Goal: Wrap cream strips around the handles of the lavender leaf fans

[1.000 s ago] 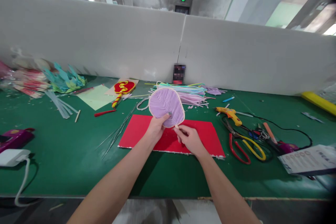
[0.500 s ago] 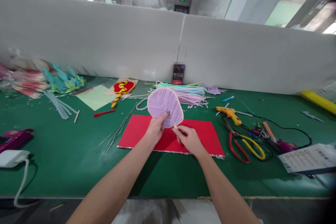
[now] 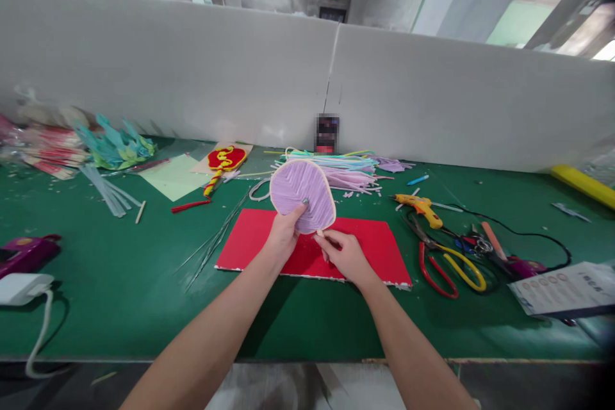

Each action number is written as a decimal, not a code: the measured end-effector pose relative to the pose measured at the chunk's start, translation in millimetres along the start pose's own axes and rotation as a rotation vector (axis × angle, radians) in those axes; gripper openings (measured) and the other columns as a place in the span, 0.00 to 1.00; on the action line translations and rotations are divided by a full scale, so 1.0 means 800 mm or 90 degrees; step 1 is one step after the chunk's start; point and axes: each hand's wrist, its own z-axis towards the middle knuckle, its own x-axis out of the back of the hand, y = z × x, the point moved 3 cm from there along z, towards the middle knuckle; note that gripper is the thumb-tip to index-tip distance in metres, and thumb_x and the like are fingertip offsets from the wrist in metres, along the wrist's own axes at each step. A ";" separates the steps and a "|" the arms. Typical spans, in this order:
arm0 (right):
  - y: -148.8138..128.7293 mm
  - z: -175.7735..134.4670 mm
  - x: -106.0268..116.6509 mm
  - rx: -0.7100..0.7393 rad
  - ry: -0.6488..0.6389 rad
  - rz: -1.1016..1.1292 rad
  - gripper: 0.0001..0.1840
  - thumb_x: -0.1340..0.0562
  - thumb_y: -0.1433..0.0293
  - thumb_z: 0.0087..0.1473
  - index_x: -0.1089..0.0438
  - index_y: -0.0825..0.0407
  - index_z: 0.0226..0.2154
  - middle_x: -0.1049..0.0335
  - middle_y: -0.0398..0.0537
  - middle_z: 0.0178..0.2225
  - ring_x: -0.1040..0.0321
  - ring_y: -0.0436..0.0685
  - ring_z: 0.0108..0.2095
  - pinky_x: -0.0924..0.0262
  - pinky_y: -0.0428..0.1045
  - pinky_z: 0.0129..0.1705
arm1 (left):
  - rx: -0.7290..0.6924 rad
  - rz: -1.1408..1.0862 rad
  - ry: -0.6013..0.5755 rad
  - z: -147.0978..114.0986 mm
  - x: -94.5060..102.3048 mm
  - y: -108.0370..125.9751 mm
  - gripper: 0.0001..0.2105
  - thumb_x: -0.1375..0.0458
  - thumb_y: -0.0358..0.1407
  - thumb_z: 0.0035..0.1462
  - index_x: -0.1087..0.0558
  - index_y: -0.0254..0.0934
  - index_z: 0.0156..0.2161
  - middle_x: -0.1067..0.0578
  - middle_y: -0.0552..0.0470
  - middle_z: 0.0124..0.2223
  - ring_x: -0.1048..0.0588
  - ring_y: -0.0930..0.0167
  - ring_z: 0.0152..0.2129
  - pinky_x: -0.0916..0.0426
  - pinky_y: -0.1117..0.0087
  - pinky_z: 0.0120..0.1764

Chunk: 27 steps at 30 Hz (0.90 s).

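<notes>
A round fan [image 3: 302, 189], lilac with ribbed strips and a pale cream rim, is held up over a red board [image 3: 369, 246]. My left hand [image 3: 284, 230] grips its lower left part, the thumb lying across the front face; the other fingers are behind it. Below the rim, my right hand [image 3: 343, 253] pinches the short pale stub of a handle at the fan's bottom edge. Both hands are closed on the same fan. Much of the board is covered by the hands and forearms.
Behind the fan lie lilac and mint pipe cleaners [image 3: 346, 173]. Right of the board are pliers [image 3: 446, 259], a yellow glue gun [image 3: 420, 208] with its cord, and a box [image 3: 562, 291]. To the left are thin wires [image 3: 216, 240] and a red-and-yellow fan [image 3: 225, 160].
Almost nothing differs. Both hands keep their hold on the fan, which stays in about the same place; the view has shifted very slightly.
</notes>
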 end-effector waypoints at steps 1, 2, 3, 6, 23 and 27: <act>0.000 0.000 0.000 -0.002 -0.002 0.001 0.16 0.46 0.57 0.51 0.34 0.51 0.23 0.41 0.38 0.14 0.44 0.48 0.15 0.46 0.45 0.22 | 0.000 0.001 0.003 0.001 0.000 0.000 0.16 0.35 0.31 0.38 0.27 0.35 0.38 0.23 0.49 0.39 0.26 0.65 0.39 0.33 0.63 0.46; 0.001 0.000 -0.001 -0.005 -0.005 0.002 0.16 0.46 0.57 0.51 0.34 0.51 0.23 0.41 0.38 0.14 0.45 0.48 0.15 0.46 0.45 0.22 | 0.000 0.003 0.007 0.001 0.001 -0.001 0.16 0.35 0.31 0.38 0.27 0.35 0.38 0.23 0.49 0.38 0.26 0.65 0.38 0.33 0.63 0.46; 0.001 0.001 -0.001 -0.008 -0.008 0.003 0.16 0.46 0.57 0.51 0.34 0.51 0.23 0.41 0.38 0.14 0.45 0.48 0.15 0.47 0.45 0.22 | -0.002 0.004 0.009 0.002 0.001 -0.001 0.16 0.35 0.31 0.39 0.27 0.35 0.38 0.23 0.49 0.38 0.26 0.65 0.38 0.33 0.63 0.46; 0.001 0.001 -0.001 -0.006 -0.017 0.003 0.17 0.46 0.57 0.51 0.34 0.51 0.22 0.42 0.38 0.14 0.45 0.47 0.15 0.47 0.45 0.22 | -0.006 0.003 0.014 0.003 0.003 -0.001 0.15 0.35 0.30 0.39 0.27 0.34 0.37 0.23 0.49 0.37 0.25 0.65 0.37 0.32 0.63 0.45; 0.001 0.004 0.001 -0.003 -0.028 0.025 0.17 0.45 0.60 0.52 0.37 0.52 0.19 0.42 0.38 0.14 0.44 0.47 0.17 0.48 0.44 0.24 | -0.020 0.026 -0.021 0.005 0.001 0.004 0.19 0.33 0.32 0.35 0.27 0.34 0.38 0.23 0.49 0.39 0.26 0.66 0.37 0.34 0.64 0.45; 0.007 0.007 0.003 -0.045 -0.001 0.076 0.15 0.46 0.58 0.52 0.33 0.52 0.26 0.40 0.37 0.13 0.45 0.46 0.14 0.48 0.44 0.21 | -0.009 0.064 -0.104 0.006 -0.001 0.000 0.20 0.34 0.38 0.37 0.28 0.32 0.38 0.23 0.47 0.38 0.26 0.67 0.37 0.36 0.64 0.45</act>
